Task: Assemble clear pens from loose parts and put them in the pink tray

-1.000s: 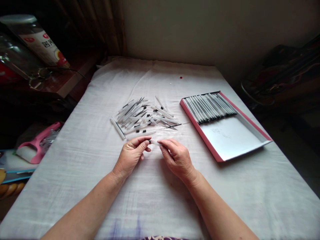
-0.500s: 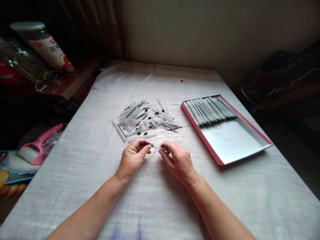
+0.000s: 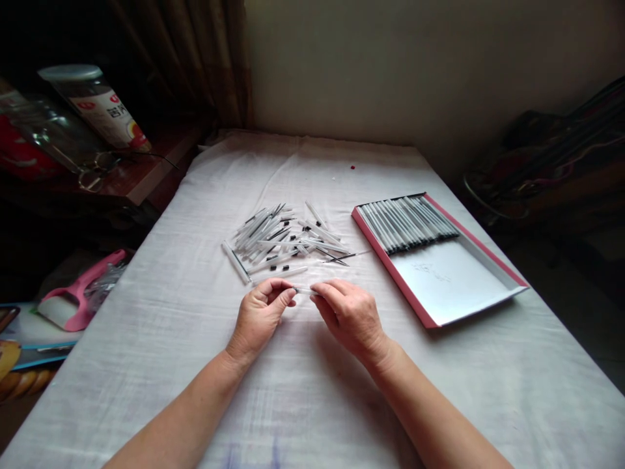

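Between my hands a clear pen barrel (image 3: 305, 291) lies level just above the cloth. My left hand (image 3: 263, 312) pinches its left end, where a small dark piece, seemingly a pen plug, shows at the fingertips. The right part of the barrel is gripped by my right hand (image 3: 347, 314), whose fingers hide most of it. Just beyond the hands lies a loose heap of pen parts (image 3: 263, 229): clear barrels, dark refills and small black plugs (image 3: 286, 268). To the right, a shallow pink-edged box (image 3: 424, 315) holds a row of pens (image 3: 405, 218) with black ends.
A white cloth (image 3: 312, 404) covers the table. Jars (image 3: 105, 117) and a pair of glasses (image 3: 95, 170) stand on a wooden ledge at far left. A pink-handled tool (image 3: 83, 286) lies below it. A tiny red bit (image 3: 352, 167) lies near the back.
The dark piece at my left fingertips now meets the barrel's end, and my hands are slightly closer together. The whole view has shifted a little as the head moved.
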{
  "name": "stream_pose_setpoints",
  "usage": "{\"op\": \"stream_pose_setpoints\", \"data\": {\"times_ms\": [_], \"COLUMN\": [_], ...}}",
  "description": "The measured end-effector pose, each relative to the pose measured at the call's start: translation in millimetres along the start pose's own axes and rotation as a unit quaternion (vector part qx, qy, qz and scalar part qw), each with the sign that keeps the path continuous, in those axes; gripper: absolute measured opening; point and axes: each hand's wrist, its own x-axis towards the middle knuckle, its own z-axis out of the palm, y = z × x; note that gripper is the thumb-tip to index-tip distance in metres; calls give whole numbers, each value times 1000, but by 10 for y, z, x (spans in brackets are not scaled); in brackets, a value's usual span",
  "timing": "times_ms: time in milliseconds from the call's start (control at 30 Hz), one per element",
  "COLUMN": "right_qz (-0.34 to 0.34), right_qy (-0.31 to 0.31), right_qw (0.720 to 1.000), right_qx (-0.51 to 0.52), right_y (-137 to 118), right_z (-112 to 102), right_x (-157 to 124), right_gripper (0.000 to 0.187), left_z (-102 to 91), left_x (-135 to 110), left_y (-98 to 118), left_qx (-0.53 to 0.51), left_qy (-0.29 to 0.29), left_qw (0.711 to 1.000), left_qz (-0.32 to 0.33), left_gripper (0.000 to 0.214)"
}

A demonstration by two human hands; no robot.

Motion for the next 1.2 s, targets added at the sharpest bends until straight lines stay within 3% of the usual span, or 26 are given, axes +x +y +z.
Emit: {"op": "stream_pose_setpoints", "data": {"times_ms": [233,367,500,633,767,1000,1100,1200], "right_qz": [16,36,12,13,12,18,29,8], "right_qy": [-12,-12,-38,-19,-19,-23,-21,-33], "right_qw": [999,999,999,999,999,999,999,999], "right_qx": [31,40,23,38,23,32,30,8], "right_y": [25,40,52,61,54,54,57,52], "right_z": [89,95,56,68,79,108,110,90], "right_x": [8,-6,11,8,9,-17,-21,-4], "right_gripper": [26,16,22,29,19,33,20,22], "left_z": [3,0,-5,-12,-18,-14,-15,-10], "left_x": [21,17,23,27,30,36,37,30], "left_y": [37,40,28,12,1,0,8,31], "left_qx": [-16,-9,-8,-5,-4,-5,-4,-11], "left_qy": [14,11,11,10,8,5,8,10], "left_qw": [1000,1000,1000,1000,1000,1000,1000,1000], "left_qz": [0,-3,-2,-1,-2,2,-1,-6], "left_gripper": [36,35,35,33,32,34,34,33]}}
